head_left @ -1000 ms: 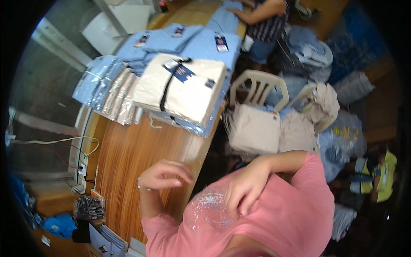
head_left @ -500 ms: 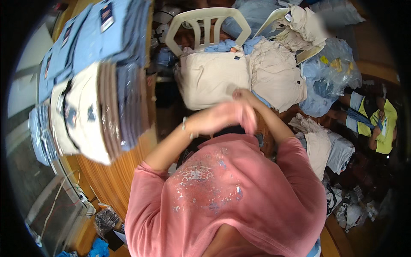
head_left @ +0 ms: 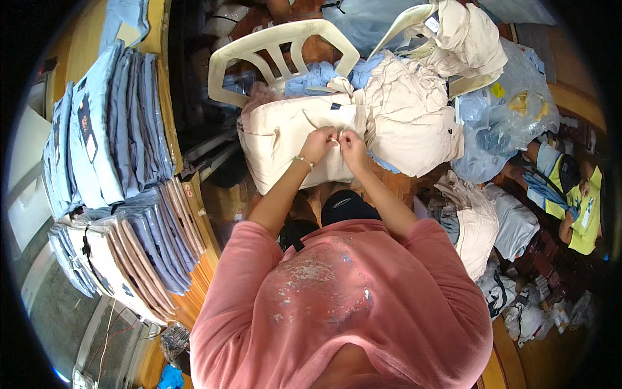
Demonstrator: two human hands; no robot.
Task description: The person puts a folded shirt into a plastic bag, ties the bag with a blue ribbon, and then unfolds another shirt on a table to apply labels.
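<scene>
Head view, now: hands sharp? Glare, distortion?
Head view: left hand and right hand fairly sharp, no obvious motion smear; head view: sheen on the clear plastic bag; head view: fisheye bends the wooden table along its edge, corners go black.

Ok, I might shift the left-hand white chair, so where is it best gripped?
Probably the backrest's top rail, from the far side: the rail arches over open gaps, while folded cream garments, the left hand and the right hand crowd the near side.
</scene>
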